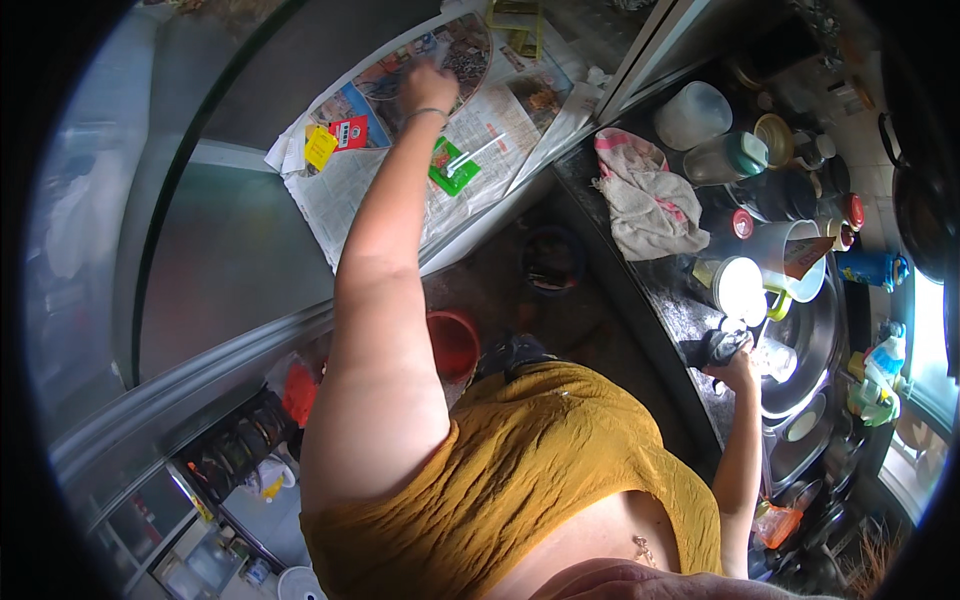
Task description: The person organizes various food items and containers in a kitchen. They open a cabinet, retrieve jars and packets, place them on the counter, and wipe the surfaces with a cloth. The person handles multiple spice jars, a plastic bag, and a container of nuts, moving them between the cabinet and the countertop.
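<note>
My left hand (429, 88), blurred, reaches over a newspaper-covered surface (465, 202). A pale smear shows at its fingers; whether it holds something cannot be made out. Below the wrist lies a green tray or packet (454, 166) with thin white sticks (475, 154) across it. To the left of my forearm are a red packet (349, 133) and a yellow packet (320, 148), both bearing writing. My right hand (737, 367) grips a dark crumpled cloth or bag (723, 346) at the dark countertop, near a clear container (777, 360) in strong glare.
A grey and pink towel (649, 196) lies at the counter's edge. Behind it stand a frosted tub (694, 115), a teal-lidded jar (726, 159) and a clear pitcher (796, 259). A sink (821, 360) is beyond. On the floor sits a red bucket (452, 346); glass doors (247, 247) stand left.
</note>
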Available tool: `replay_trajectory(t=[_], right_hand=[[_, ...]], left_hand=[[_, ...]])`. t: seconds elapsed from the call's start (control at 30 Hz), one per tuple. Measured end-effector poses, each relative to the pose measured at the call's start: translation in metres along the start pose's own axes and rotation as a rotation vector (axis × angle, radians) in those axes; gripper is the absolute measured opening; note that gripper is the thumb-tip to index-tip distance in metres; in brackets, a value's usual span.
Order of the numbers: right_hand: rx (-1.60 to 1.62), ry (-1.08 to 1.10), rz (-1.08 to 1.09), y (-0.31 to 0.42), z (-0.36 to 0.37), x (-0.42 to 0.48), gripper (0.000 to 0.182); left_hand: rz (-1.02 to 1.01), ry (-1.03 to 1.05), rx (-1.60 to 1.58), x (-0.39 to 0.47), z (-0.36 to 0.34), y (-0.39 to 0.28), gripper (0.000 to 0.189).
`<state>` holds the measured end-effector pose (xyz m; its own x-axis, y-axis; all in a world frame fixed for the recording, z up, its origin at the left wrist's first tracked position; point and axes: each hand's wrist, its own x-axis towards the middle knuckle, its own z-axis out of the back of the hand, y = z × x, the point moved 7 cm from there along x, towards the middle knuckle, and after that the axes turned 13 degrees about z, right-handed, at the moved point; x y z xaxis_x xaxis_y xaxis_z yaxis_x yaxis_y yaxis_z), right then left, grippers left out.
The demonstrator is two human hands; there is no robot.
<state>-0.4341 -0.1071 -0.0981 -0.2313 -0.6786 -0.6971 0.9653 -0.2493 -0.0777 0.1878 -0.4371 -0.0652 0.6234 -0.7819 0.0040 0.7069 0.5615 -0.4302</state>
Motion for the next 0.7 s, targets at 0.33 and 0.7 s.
replay_trajectory(t=[0.33,0.7], right_hand=[[-0.096,0.036,0.021,0.005,0.009,0.0,0.132],[-0.109,-0.051,0.065,-0.003,0.005,0.006,0.127]], left_hand=[[0.722,-0.191,0.085,0.032,0.068,0.18,0.071],[0.668,0.046,0.298,0.042,0.062,0.211,0.071]])
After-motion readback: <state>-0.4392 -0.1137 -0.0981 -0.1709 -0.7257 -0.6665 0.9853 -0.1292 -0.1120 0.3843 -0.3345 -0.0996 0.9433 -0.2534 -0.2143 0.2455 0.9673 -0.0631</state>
